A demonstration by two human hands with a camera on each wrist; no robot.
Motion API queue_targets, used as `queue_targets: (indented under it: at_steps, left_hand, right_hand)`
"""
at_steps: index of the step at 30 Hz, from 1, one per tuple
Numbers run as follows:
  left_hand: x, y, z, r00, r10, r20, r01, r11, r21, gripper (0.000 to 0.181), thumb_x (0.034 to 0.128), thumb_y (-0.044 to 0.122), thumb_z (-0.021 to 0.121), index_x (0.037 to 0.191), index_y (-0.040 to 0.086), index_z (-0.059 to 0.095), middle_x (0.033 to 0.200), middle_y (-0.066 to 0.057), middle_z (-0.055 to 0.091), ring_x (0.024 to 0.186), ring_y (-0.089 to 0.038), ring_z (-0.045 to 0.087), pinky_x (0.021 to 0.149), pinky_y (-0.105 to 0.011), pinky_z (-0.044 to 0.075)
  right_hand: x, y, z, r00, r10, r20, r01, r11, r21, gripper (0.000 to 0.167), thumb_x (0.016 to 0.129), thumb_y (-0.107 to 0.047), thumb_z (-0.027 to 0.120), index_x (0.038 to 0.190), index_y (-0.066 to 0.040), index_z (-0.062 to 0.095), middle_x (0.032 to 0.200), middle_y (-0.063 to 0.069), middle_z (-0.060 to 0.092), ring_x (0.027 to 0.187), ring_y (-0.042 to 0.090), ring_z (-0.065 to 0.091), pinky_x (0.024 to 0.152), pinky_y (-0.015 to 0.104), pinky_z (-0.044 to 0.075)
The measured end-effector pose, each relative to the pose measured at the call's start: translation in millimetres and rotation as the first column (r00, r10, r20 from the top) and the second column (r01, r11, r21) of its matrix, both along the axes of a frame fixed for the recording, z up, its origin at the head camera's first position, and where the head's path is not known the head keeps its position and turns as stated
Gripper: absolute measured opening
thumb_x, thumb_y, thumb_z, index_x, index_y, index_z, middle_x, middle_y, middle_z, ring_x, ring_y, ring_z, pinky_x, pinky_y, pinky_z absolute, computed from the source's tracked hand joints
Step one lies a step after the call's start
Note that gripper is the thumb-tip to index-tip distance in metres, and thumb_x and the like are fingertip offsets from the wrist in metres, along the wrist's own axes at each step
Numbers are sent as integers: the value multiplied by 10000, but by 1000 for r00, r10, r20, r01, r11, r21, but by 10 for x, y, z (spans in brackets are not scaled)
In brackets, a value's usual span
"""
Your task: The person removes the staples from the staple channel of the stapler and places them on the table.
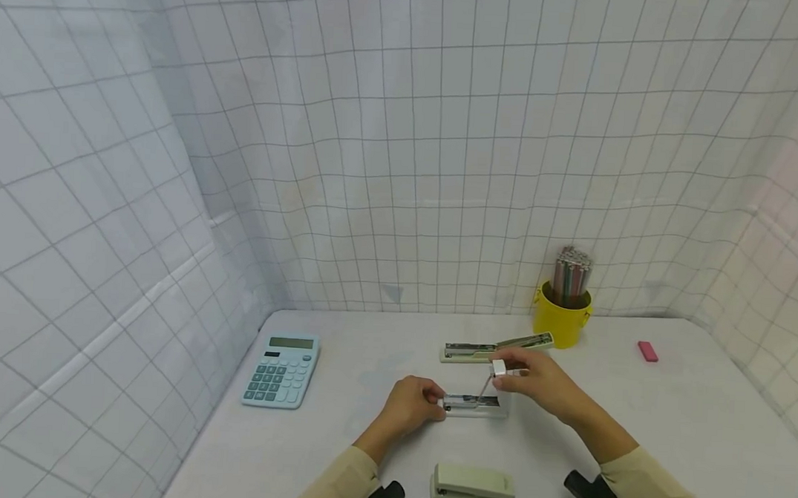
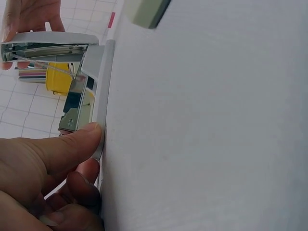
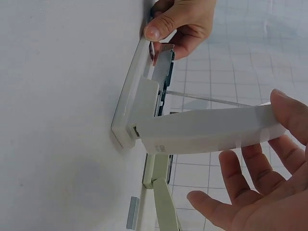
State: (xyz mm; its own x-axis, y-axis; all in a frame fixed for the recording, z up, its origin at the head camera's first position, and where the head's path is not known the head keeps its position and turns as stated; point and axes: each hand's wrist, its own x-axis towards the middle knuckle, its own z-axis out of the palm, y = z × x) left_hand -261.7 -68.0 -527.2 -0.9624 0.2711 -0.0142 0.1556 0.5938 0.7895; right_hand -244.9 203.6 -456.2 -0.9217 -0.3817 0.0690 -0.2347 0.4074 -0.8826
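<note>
Currently | left hand (image 1: 414, 400) pinches white stapler base (image 3: 129, 103) | right hand (image 1: 536, 379) apparently grips raised top (image 3: 207, 130)

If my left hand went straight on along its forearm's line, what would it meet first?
Your left hand pinches the open white stapler; beyond that, probably the long, open, pale green stapler, though depth is unclear.

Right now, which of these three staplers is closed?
The pale green stapler lowest in the head view. Its top is folded down, while the white stapler being held and the other green stapler, behind it, are both swung open.
</note>
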Motion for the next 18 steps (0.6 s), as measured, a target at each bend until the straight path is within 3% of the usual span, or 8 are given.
queue_targets:
  at_steps: [9,15,18]
  left_hand:
    - [15,4,5,1000,6,-2,-6,1000,9,212,738,61,869,921,111,775,769,61,619,719,-101,537,656,-271,442]
    - [19,-1,3,1000,7,-14,-7,1000,3,210,739,61,867,922,106,773,769,59,619,723,-106,537,660,-276,441]
    - [24,-5,2,1000,9,-11,-9,1000,-1,211,738,64,868,923,105,773,774,60,624,728,-106,541,663,-277,445]
  right_hand:
    - [15,181,-33,998,-36,50,37,999,-21,442,931,-286,751,1317,-101,644,1326,159,615,1199,354,579,939,421,542]
    - [50,435,-59,998,-56,33,57,998,-3,430,935,-257,744,1298,-56,628,1251,129,637,1173,345,552,905,296,528]
    - [71,572,-85,998,-57,31,57,998,7,401,941,-233,735,1275,-41,626,1294,163,613,1186,347,541,898,255,521]
